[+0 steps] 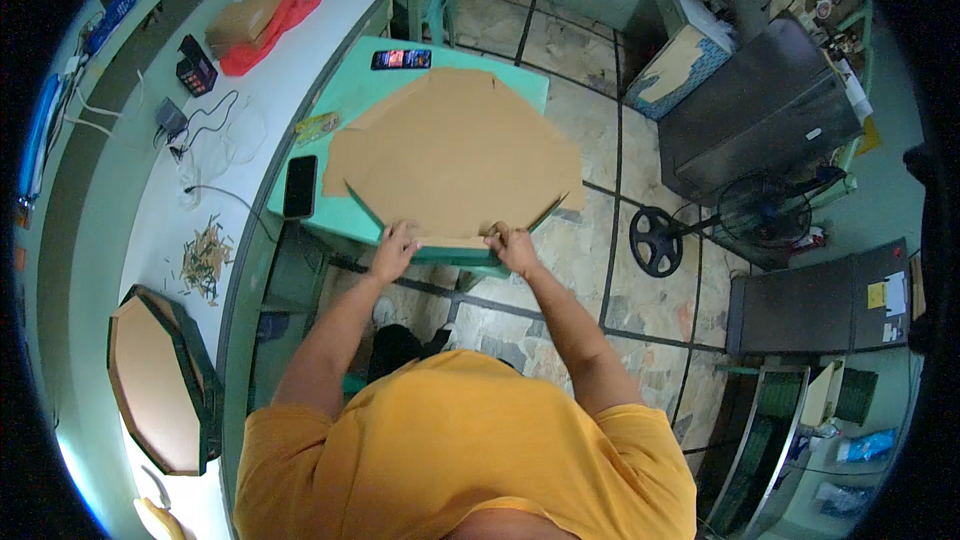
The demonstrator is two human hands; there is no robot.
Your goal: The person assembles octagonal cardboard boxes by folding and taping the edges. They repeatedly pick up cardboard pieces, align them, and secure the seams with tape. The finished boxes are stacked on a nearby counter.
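Cardboard sheet (455, 155) flat on green table (345, 100) — near edge pinched, left hand (395, 248), right hand (512, 247)

- Cardboard sheet (455, 155): plain brown, matt, smooth, flat-cut paperboard.
- Worktop (350, 100): smooth painted teal surface, faint sheen.
- Phone (300, 186): glossy black glass face.
- Floor (580, 260): polished mottled stone tiles, dark grout.
- Shirt (460, 440): soft matt yellow cloth.
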